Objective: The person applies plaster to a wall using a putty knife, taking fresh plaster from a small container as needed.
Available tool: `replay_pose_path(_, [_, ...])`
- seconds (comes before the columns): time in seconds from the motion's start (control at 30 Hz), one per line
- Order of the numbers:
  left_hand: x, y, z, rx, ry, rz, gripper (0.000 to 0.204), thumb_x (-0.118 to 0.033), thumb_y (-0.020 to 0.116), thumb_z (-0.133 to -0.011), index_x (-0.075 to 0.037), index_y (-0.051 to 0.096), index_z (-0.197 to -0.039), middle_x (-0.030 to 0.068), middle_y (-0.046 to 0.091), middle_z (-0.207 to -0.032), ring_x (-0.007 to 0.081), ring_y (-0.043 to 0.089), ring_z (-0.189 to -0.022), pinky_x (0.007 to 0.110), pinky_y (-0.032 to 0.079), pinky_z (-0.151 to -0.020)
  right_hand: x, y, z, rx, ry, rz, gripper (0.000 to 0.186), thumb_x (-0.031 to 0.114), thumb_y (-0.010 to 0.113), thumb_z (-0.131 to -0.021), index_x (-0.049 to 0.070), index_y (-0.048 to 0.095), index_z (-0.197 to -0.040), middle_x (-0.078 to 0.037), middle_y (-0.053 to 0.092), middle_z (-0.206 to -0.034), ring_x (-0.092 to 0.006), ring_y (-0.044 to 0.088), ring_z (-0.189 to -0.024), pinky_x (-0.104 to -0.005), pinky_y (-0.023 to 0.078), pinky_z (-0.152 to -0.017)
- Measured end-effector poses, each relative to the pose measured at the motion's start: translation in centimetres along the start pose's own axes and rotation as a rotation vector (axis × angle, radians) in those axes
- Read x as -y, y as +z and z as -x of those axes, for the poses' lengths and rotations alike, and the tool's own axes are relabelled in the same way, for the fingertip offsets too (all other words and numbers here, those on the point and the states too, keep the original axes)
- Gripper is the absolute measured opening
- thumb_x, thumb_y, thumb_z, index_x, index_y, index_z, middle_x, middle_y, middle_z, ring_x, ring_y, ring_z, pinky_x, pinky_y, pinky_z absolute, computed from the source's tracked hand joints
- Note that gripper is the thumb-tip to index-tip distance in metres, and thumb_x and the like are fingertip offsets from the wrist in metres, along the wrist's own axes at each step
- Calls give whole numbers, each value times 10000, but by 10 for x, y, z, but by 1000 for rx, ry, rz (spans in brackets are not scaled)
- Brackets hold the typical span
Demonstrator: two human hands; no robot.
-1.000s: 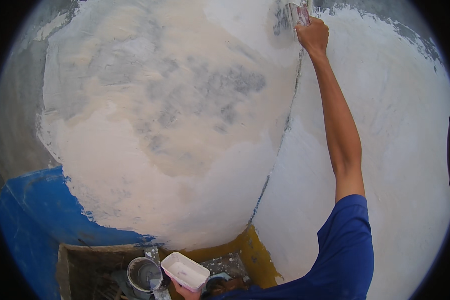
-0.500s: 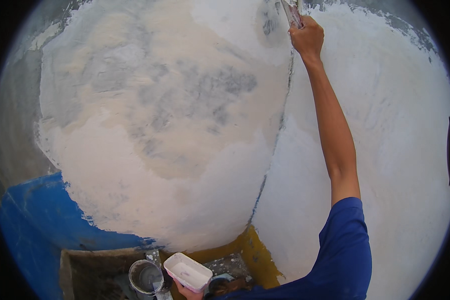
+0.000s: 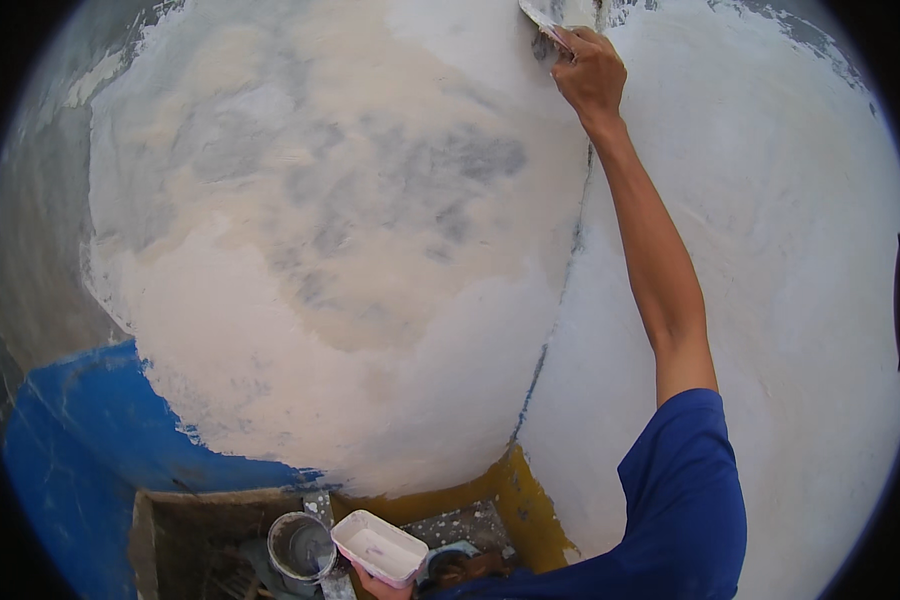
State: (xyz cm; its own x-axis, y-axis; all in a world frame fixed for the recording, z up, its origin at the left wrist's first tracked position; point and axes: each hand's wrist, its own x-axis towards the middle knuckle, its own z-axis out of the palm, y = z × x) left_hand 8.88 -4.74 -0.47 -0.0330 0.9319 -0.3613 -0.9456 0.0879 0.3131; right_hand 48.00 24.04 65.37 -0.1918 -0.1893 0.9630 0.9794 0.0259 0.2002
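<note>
My right hand (image 3: pixel 592 75) is raised high at the wall corner, fingers wrapped round the handle of a putty knife (image 3: pixel 542 20). Its blade lies at the left wall (image 3: pixel 370 220) near the top, tilted to the left. That wall carries pale filler with grey patches showing through. Low down, my left hand (image 3: pixel 378 585) grips a small white rectangular tub (image 3: pixel 381 546) from below, with a little white filler inside. Only part of the left hand shows beneath the tub.
A round bucket (image 3: pixel 302 547) with grey contents stands left of the tub, by a concrete basin (image 3: pixel 145 540). Blue paint (image 3: pixel 90 420) covers the lower left wall and yellow paint (image 3: pixel 530 500) the bottom corner. A whitened wall (image 3: pixel 810 300) fills the right side.
My right hand has moved left from the corner line, and the putty knife has turned to lean further left. The left hand still holds the tub; the view has shifted slightly.
</note>
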Motion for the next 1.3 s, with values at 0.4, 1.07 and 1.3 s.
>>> replay_pose_path(0.4, [1, 14, -6, 210, 106, -75, 664, -617, 380, -937, -187, 364, -1443, 84, 486, -1389, 354, 510, -1219, 597, 422, -991, 10, -12, 6, -38, 64, 7, 277, 57, 643, -721, 118, 738, -974, -37, 676, -864, -252, 643, -819, -370, 521, -665])
replay_pose_path(1.07, [-23, 56, -19, 161, 65, 6, 688, -560, 399, -965, -63, 369, -1439, 145, 473, -1414, 320, 488, -1272, 486, 389, -1074, 284, -270, 375, 1219, 1471, -1162, 132, 52, 699, -838, -64, 690, -901, -51, 682, -742, -74, 577, -641, -279, 477, -586])
replay_pose_path(1.3, [-25, 78, -10, 373, 25, 64, 685, -562, 348, -978, -55, 360, -1440, 150, 486, -1394, 308, 509, -1248, 466, 399, -1065, 318, -279, 358, 1401, 972, -1140, 148, 58, 710, -756, -18, 692, -881, -129, 657, -693, -235, 585, -564, -330, 463, -579])
